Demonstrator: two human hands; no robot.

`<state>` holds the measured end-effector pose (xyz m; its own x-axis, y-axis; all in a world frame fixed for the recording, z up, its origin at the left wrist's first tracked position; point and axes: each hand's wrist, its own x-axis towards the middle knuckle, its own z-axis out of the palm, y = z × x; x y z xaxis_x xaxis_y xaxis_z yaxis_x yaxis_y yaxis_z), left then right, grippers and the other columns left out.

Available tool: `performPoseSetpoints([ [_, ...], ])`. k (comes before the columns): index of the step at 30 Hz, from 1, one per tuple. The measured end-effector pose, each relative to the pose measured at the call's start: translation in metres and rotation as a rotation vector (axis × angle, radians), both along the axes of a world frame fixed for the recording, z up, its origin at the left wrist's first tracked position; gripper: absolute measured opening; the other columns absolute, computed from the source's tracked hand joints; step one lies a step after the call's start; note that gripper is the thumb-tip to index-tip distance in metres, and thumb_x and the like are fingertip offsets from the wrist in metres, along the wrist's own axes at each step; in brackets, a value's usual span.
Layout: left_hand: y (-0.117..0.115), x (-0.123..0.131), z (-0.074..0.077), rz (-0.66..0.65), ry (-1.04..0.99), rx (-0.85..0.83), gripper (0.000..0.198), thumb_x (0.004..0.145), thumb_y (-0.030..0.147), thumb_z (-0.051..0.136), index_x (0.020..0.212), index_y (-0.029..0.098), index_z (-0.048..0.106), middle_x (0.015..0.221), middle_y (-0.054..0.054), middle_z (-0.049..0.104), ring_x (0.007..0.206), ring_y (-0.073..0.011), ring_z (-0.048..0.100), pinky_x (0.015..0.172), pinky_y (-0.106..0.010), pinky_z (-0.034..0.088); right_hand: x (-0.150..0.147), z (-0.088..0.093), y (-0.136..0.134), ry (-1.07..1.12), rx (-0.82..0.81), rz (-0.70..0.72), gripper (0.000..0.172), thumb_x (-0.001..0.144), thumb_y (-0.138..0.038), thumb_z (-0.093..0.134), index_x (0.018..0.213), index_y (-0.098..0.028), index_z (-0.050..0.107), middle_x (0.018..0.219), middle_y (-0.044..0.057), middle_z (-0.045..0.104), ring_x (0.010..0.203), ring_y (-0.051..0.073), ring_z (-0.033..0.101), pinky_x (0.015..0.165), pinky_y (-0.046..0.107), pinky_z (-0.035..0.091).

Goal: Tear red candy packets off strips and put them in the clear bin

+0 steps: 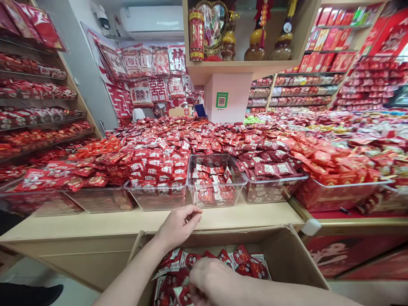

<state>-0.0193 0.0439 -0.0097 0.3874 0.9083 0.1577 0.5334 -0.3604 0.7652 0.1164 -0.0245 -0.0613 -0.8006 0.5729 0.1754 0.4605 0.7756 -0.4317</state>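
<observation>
My left hand (177,226) hovers above the near rim of an open cardboard box (280,250), its fingers curled together and nothing visible in them. Inside that box lie small red candy-like packets (240,255) with cartoon figures and white edges. Down among them is my right hand (215,278), blurred, with its fingers bent downward; what they grip, if anything, is hidden. Beyond the left hand stands a clear plastic bin (234,195), partly filled with upright rows of red-and-white packets (204,196). It is apart from both hands.
Fuller clear bins flank it, one with red packets (156,174) and one with dark red packets (269,165). They stand along a pale wooden counter (121,225). Shelves (35,100) rise at left, and a wooden display cabinet (236,66) overhangs the heaped packets.
</observation>
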Motion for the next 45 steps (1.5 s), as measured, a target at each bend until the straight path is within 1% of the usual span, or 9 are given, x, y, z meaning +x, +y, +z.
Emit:
performPoseSetpoints([
  [2,0.000,-0.004,0.003,-0.066,-0.186,-0.119,0.028,0.080,0.037,0.043,0.091,0.016,0.057,0.078,-0.006,0.063,0.066,-0.0157,0.058,0.055,-0.024,0.043,0.006,0.025,-0.001,0.239,-0.090,-0.004,0.007,0.062,-0.010,0.048,0.064,-0.017,0.051,0.062,0.000,0.055,0.056,0.009,0.048,0.054,0.018,0.039],
  [5,-0.001,-0.011,0.008,-0.215,-0.396,-0.290,0.042,0.083,0.045,0.032,0.093,0.012,0.056,0.083,-0.011,0.065,0.070,-0.0182,0.060,0.057,-0.027,0.045,0.020,0.049,0.007,0.594,-0.235,-0.244,0.009,0.065,-0.011,0.046,0.071,-0.017,0.048,0.063,-0.001,0.051,0.053,0.008,0.044,0.051,0.018,0.038],
  [10,-0.002,-0.010,0.012,-0.153,-0.274,-0.264,0.035,0.071,0.043,0.056,0.090,0.014,0.061,0.080,-0.006,0.065,0.071,-0.0169,0.058,0.063,-0.026,0.044,0.036,0.049,0.033,0.948,-0.480,-0.471,0.019,0.071,-0.023,0.053,0.087,-0.018,0.045,0.071,-0.001,0.050,0.065,0.010,0.049,0.060,0.022,0.042],
  [18,-0.004,0.000,0.014,-0.057,-0.324,-0.304,0.022,0.070,0.033,0.059,0.081,0.014,0.060,0.056,0.003,0.054,0.047,-0.0072,0.047,0.045,-0.018,0.039,0.036,0.044,0.049,0.847,-0.579,-0.469,0.026,0.073,-0.040,0.051,0.066,-0.015,0.052,0.052,-0.004,0.046,0.047,0.008,0.043,0.046,0.021,0.035],
  [27,-0.007,0.004,0.012,0.034,-0.590,-0.383,0.023,0.069,0.031,0.062,0.084,0.015,0.053,0.064,0.001,0.061,0.056,-0.0110,0.059,0.046,-0.017,0.040,0.033,0.046,0.050,0.948,-0.681,-0.437,0.026,0.065,-0.038,0.061,0.068,-0.018,0.044,0.058,-0.004,0.047,0.052,0.008,0.045,0.051,0.022,0.037],
  [32,-0.008,0.006,0.011,0.071,-0.639,-0.424,0.029,0.067,0.032,0.064,0.088,0.017,0.049,0.064,0.003,0.059,0.052,-0.0099,0.059,0.044,-0.016,0.037,0.035,0.046,0.046,0.874,-0.474,-0.508,0.021,0.070,-0.031,0.055,0.063,-0.018,0.041,0.055,-0.005,0.044,0.048,0.007,0.040,0.046,0.020,0.033],
  [39,-0.010,0.005,0.015,-0.051,-0.681,-0.502,0.042,0.079,0.041,0.045,0.115,0.022,0.032,0.085,-0.003,0.057,0.069,-0.0155,0.060,0.060,-0.029,0.046,0.045,0.046,0.043,0.503,0.373,-0.382,0.011,0.077,-0.013,0.044,0.072,-0.017,0.054,0.068,0.004,0.054,0.065,0.014,0.046,0.058,0.027,0.037],
  [42,-0.008,0.004,0.014,-0.076,-0.632,-0.535,0.043,0.078,0.032,0.050,0.117,0.020,0.033,0.077,-0.001,0.059,0.060,-0.0114,0.056,0.059,-0.026,0.045,0.044,0.045,0.041,0.317,0.358,-0.236,0.013,0.078,-0.015,0.045,0.081,-0.019,0.057,0.076,0.006,0.057,0.071,0.016,0.048,0.062,0.029,0.039],
  [45,-0.007,0.006,0.010,-0.090,-0.572,-0.488,0.037,0.078,0.029,0.050,0.112,0.020,0.038,0.079,-0.002,0.060,0.055,-0.0090,0.053,0.053,-0.022,0.042,0.043,0.045,0.042,0.408,0.237,-0.238,0.011,0.076,-0.022,0.049,0.085,-0.020,0.056,0.080,0.006,0.055,0.077,0.017,0.049,0.066,0.030,0.041],
])
